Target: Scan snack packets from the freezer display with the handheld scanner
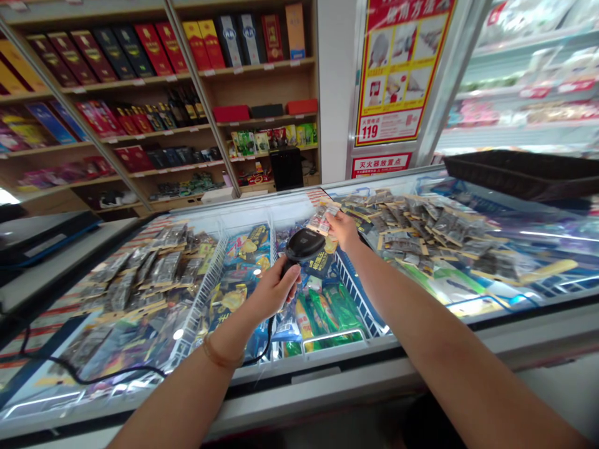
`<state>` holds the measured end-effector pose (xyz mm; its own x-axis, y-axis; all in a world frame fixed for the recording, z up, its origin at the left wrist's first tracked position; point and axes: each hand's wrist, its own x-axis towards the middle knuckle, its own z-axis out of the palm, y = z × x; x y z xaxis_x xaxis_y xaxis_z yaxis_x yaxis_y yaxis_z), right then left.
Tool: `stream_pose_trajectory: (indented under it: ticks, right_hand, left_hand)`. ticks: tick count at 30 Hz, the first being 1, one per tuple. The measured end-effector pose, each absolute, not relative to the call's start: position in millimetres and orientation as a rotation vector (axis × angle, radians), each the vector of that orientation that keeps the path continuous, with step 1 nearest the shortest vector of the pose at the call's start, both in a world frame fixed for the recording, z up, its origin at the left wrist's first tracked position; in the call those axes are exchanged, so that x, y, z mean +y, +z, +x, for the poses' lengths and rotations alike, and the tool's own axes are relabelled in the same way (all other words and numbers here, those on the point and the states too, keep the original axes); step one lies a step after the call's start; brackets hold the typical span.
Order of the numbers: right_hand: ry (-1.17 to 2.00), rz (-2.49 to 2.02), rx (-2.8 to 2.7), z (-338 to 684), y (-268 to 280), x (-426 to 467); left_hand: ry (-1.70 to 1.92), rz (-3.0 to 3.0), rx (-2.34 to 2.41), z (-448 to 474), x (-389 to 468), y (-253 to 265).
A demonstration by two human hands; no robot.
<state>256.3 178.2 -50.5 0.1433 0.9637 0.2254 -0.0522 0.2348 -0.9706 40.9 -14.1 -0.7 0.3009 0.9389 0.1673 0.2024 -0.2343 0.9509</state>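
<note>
My left hand [276, 287] is wrapped round the handle of a black handheld barcode scanner [304, 244], whose cable hangs down below my wrist. Just beyond the scanner head, my right hand [342, 228] pinches a small flat packet [322, 218] with a pale, printed face. Scanner head and packet are close together; whether they touch I cannot tell. Both hands are above a chest freezer whose wire baskets hold wrapped goods. On the glass to the left lies a pile of small packets [163, 268], and another pile of packets [416, 218] lies to the right.
Green-wrapped goods [330, 308] lie in the basket under my hands. A dark brown tray [519, 171] sits at the right. The black cable [116, 371] trails across the left side. Shelves with boxes [152, 50] stand behind, beside a red poster [405, 68].
</note>
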Motion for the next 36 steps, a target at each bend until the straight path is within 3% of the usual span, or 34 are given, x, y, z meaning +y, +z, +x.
stream_pose_trajectory:
  ticks: [16,23,30,36]
  right_hand:
    - [1.107,-0.985,-0.956,253,-43,172]
    - [1.098,-1.099,-0.985,235,-28,166]
    - [1.375,-1.062,-1.186,103,37,159]
    - [1.319,-1.047,-1.518,-56,76,144]
  left_hand:
    - [1.067,1.559,1.087,41,-13,-4]
    - [1.353,1.301,1.183,33,-13,31]
    - [1.558,1.244,1.308,-46,-40,79]
    - [1.766,1.028,1.480,-134,-83,81]
